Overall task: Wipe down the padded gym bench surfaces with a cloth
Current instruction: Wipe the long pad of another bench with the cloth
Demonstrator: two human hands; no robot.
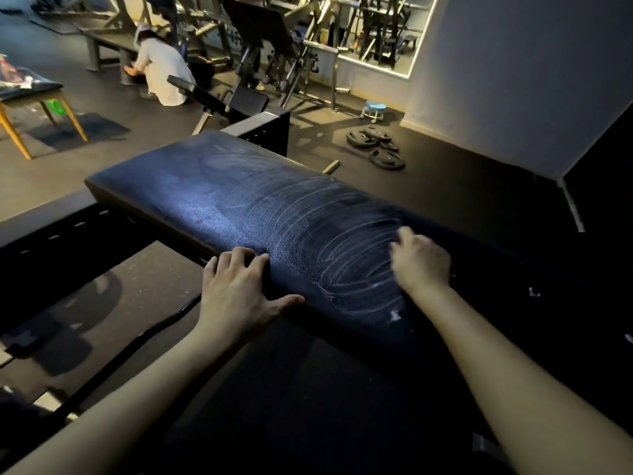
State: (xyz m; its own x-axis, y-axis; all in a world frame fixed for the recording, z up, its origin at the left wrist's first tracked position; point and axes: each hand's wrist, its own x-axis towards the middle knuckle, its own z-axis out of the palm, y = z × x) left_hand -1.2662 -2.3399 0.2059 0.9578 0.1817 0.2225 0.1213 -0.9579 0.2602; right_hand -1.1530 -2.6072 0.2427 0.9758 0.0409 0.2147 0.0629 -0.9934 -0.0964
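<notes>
A dark blue padded bench runs from upper left to lower right, with pale curved wipe streaks across its right half. My left hand rests on the pad's near edge, fingers on top and thumb spread along the side. My right hand is blurred and lies on the pad farther right, its fingers curled round a cloth. Only a small pale tip of the cloth shows past the knuckles. The rest of the cloth is hidden under the hand.
A black metal frame borders the bench at left. On the floor beyond are weight plates and a small blue stool. A person crouches by machines at the back. A wooden-legged table stands at far left.
</notes>
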